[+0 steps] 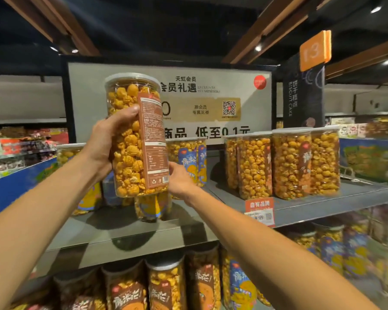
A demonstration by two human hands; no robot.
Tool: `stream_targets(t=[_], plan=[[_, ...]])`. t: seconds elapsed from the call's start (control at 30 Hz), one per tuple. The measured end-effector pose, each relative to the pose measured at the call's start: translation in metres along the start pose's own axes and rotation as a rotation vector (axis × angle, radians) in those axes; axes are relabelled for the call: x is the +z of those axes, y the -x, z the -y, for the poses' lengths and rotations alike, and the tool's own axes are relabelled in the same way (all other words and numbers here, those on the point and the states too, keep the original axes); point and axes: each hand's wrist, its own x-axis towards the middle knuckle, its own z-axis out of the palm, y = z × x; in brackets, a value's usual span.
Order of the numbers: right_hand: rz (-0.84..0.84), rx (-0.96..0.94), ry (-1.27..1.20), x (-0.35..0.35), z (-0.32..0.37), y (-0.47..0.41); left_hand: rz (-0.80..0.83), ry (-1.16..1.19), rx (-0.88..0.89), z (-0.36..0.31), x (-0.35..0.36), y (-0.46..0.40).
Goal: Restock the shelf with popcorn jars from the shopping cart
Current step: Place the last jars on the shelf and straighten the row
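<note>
Held up in front of the top shelf (323,204), above its left-centre part: one tall clear popcorn jar (136,135), upright with a slight tilt, brown label turned toward the camera. Left hand (108,139) wrapped round the jar's middle from the left, thumb across the near face, fingers hidden behind. Right hand (179,180) low on the right, fingertips touching or just beside the jar's lower edge; cannot tell whether gripping it or the blue-labelled jar (189,162) just behind.

Probably light for its bulk: thin clear plastic wall, mostly air between puffed kernels. Stiff enough for a one-handed hold, yet likely to dent under a hard squeeze. Smooth wall and glossy label, so somewhat slippery; wide girth, filling the left hand's span. Best taken round the middle, as here, with a second support under the base or low on the side. Not by the lid (130,78), which could pop off.

Farther right on the same shelf: a group of brown-labelled jars (285,164), standing close together. Bare grey shelf between that group and the blue-labelled ones, a likely spot for this jar. Below: a lower shelf of jars (166,285), mixed brown and blue labels. Shopping cart not in view.
</note>
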Motion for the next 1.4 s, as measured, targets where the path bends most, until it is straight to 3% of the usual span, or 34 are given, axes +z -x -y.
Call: stream_targets(t=[0.13,0.3,0.4,0.53,0.6,0.7,0.77,0.97,1.17,1.33,1.4], plan=[[0.120,0.093,-0.011,-0.019,0.007,0.014,0.064,-0.031,-0.005,-0.005,0.027,0.003],[-0.093,0.110,-0.351,-0.097,0.021,0.055,0.130,0.049,-0.007,-0.003,0.068,-0.014],[-0.185,-0.001,-0.494,-0.145,0.040,0.074,0.069,-0.010,0.013,0.003,0.108,-0.026],[-0.233,-0.209,0.051,-0.181,0.041,0.101,0.032,0.002,0.036,0.020,0.172,-0.029],[-0.353,-0.283,0.220,-0.197,0.034,0.108,0.029,0.012,0.024,0.030,0.201,-0.032],[-0.562,-0.254,0.510,-0.226,0.030,0.116,0.045,-0.143,0.053,0.039,0.242,-0.025],[-0.600,-0.201,0.515,-0.247,0.028,0.125,0.064,-0.184,0.056,0.046,0.264,-0.025],[-0.623,-0.116,0.256,-0.307,0.012,0.158,0.242,-0.074,-0.035,0.070,0.308,-0.038],[-0.574,-0.073,0.161,-0.356,-0.017,0.186,0.381,-0.176,-0.097,0.088,0.352,-0.037],[-0.284,0.005,-0.122,-0.409,-0.024,0.213,0.603,0.191,-0.366,0.096,0.377,-0.040],[-0.235,0.013,-0.195,-0.425,-0.027,0.221,0.677,0.258,-0.399,0.103,0.392,-0.038]])
